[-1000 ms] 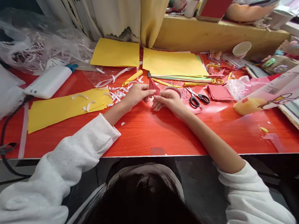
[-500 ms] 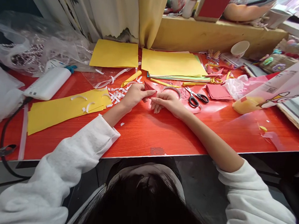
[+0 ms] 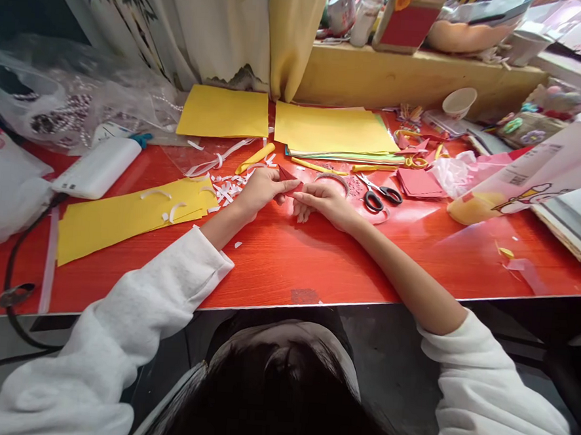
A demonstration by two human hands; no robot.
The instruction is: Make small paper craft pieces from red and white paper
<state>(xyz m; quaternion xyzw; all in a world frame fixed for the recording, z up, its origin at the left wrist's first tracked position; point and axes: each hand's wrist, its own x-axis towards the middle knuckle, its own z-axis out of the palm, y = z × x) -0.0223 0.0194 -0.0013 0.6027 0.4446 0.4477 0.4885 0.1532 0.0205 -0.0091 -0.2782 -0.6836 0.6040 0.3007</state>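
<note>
A small folded piece of red paper is held above the red table, its pointed tip angled up and to the left. My left hand pinches it between thumb and fingers. From the other side, the thumb and forefinger of my right hand close on its right corner, while the remaining fingers curl below. Part of the paper is hidden by the fingers. Just behind the right hand lies a roll of tape, and black-handled scissors rest to its right.
Yellow paper strips and white paper scraps lie at left. Yellow sheets sit at the back. Red paper squares and a tilted drink cup stand at right. A white power bank-like box with a cable is far left.
The view has shifted slightly, so the scene sits a little lower. Both hands keep their pinch on the folded red paper, with hardly any movement of the fingers.
</note>
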